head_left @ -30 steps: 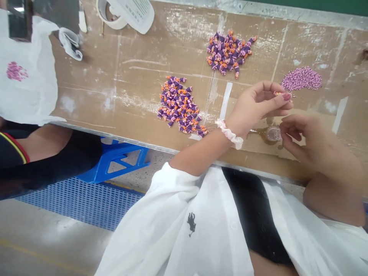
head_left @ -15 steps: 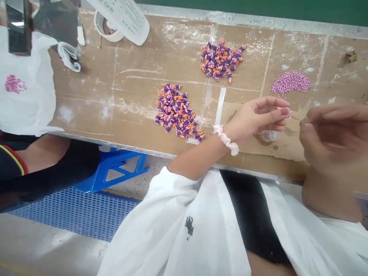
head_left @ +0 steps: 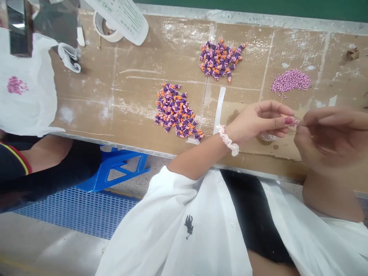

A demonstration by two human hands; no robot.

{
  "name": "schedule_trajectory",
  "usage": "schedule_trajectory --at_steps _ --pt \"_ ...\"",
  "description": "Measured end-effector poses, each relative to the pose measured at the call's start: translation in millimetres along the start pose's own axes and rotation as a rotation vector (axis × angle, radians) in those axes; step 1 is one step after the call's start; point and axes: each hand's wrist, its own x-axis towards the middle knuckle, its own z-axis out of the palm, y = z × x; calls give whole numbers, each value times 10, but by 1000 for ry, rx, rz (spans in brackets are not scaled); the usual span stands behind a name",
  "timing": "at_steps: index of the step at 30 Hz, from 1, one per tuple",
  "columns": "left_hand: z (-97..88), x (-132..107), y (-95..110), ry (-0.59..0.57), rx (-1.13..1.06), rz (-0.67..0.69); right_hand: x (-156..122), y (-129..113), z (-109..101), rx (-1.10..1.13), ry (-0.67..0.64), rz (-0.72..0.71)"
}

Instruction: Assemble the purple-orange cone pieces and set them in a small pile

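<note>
My left hand [head_left: 266, 120] pinches a small clay figurine [head_left: 294, 122] between thumb and fingers; only bits of its orange and pink show past the red thumbnail. Opposite it, my right hand [head_left: 333, 134] is closed in a pinch on a thin stick-like tool, mostly hidden by the blurred fingers, and its fingertips are close to the figurine. Below my left hand a small clear container [head_left: 267, 137] sits on a cardboard sheet [head_left: 287, 151]. Beyond the hands lies a heap of tiny pink-purple pieces [head_left: 290, 81].
Two groups of purple, orange and pink figurines lie to the left, one nearer [head_left: 175, 111] and one farther [head_left: 220, 60]. A tape roll [head_left: 99, 25] and a white bottle [head_left: 126, 21] are at upper left. Another person's arm [head_left: 46, 153] rests beside a white cloth [head_left: 31, 111].
My right hand has moved slightly left, bringing its fingertips nearer the figurine. My left hand has shifted a little right and down, still holding the figurine.
</note>
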Motion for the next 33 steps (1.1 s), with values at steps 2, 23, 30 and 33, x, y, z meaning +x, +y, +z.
schedule_trajectory --at_steps 2,23,30,33 --pt "-5 -1 5 9 22 -2 10 -29 -2 19 -18 7" --pt "-37 27 -172 -87 -243 -149 -28 -52 -24 58 -40 -36" --pt "11 -24 -94 -124 -181 9 -3 39 38 -123 131 -258" --pt "46 -64 -23 -98 -40 135 47 89 27 -207 201 -316"
